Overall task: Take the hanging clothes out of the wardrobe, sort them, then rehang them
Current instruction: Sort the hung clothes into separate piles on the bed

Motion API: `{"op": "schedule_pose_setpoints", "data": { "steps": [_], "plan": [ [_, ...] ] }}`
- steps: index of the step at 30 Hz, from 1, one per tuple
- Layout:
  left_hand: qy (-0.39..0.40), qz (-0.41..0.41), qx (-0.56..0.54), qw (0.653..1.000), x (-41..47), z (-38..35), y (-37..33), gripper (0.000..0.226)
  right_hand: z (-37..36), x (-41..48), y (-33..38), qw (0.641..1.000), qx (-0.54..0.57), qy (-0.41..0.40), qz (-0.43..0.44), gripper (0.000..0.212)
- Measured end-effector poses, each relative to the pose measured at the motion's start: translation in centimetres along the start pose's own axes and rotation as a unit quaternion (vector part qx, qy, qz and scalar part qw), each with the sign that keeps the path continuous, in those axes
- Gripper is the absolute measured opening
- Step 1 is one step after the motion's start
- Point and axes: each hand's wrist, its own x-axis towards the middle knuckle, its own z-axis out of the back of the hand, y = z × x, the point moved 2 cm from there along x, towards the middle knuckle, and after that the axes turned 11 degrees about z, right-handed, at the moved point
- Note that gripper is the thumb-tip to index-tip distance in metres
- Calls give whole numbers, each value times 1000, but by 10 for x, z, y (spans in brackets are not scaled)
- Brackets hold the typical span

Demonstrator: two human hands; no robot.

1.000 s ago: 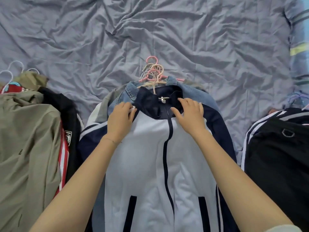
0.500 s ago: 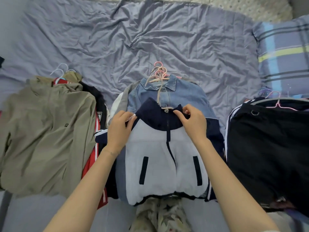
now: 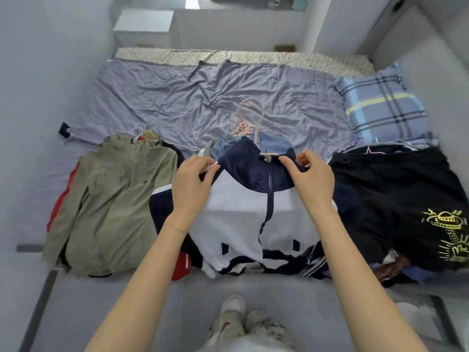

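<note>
Navy jacket [image 3: 250,174]: left hand [image 3: 193,185], right hand [image 3: 313,180]

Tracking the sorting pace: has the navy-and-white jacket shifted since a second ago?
Yes. The navy-and-white jacket has slid toward the person, uncovering more of the denim jacket beneath; left hand and right hand grip its shoulders.

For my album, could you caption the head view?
Left hand and right hand pinch the shoulders of a navy-and-white jacket on the bed.

No legible text, square logo on olive jacket [image 3: 114,199] unreadable, yellow print on black garment [image 3: 393,194] blurred
</note>
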Motion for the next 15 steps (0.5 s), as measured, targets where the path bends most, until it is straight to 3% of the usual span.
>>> {"op": "schedule_pose_setpoints", "data": {
  "steps": [7, 15],
  "plan": [
    [-78, -18, 51, 995, -65, 54, -54, 12, 62, -41, 36, 999, 26, 7, 40, 44],
    [-83, 1, 45, 996, -127, 101, -50, 12, 75, -89, 73, 996, 36, 37, 70, 45]
  ]
}}
